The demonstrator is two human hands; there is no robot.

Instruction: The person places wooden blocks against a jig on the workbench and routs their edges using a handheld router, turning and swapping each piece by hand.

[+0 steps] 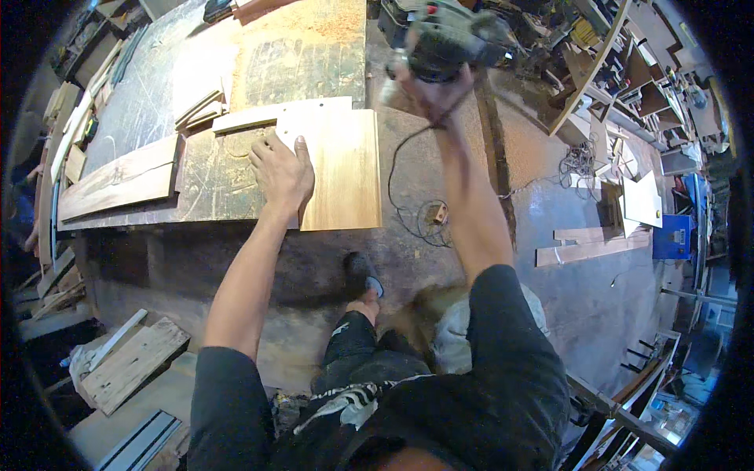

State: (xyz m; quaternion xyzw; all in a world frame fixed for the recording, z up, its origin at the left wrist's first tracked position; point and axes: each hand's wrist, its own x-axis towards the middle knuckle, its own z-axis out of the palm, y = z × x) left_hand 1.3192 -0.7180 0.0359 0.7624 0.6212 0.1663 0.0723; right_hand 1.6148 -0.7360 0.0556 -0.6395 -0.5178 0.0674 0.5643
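Observation:
My left hand (281, 171) lies on the workbench by the left edge of a pale wooden board (342, 177), fingers stretched out and thumb against the wood. The board juts past the bench's near edge. Held up to the right of the bench is a corded power tool (441, 49), dark with grey-green parts, and my right hand (436, 94) grips it from below. Motion blur hides its exact kind. Its black cord (395, 173) hangs toward the floor. A narrow wooden strip (243, 119) lies along the board's far left side.
Sawdust covers part of the workbench (302, 67). A long plank (122, 179) lies at its left, near several small offcuts (200, 108). Cord coils around an orange-brown block (440, 213) on the floor. Planks (593, 247) and a blue box (673, 237) are at right.

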